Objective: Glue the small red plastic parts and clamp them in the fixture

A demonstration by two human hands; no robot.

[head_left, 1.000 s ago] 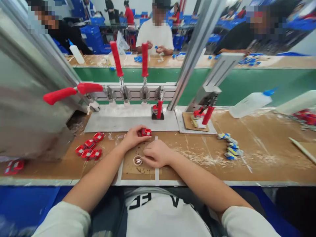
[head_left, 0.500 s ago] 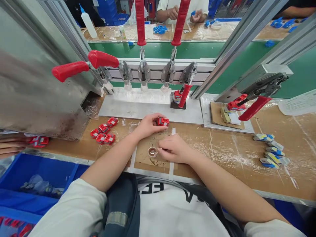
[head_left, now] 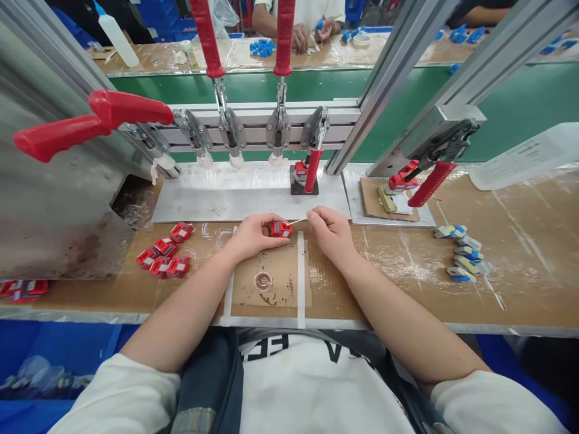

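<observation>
My left hand (head_left: 253, 234) pinches a small red toy-car part (head_left: 280, 228) just above the cardboard bench top. My right hand (head_left: 332, 229) holds a thin pale stick (head_left: 296, 222) whose tip touches the red part's right end. A small round clear cap (head_left: 263, 280) with a dab of liquid sits on a taped cardboard patch (head_left: 280, 283) nearer to me, below both hands.
Several red parts (head_left: 163, 257) lie left of my hands; blue-and-grey parts (head_left: 461, 253) lie to the right. Behind stands a row of red-handled toggle clamps (head_left: 278, 129) on a metal plate (head_left: 235, 193), one holding a red part (head_left: 301, 172). People work across the green divider.
My right hand lifted from the round cap and moved up to the red part, bringing the stick's tip against it. The left hand kept its hold; the view shifted slightly.
</observation>
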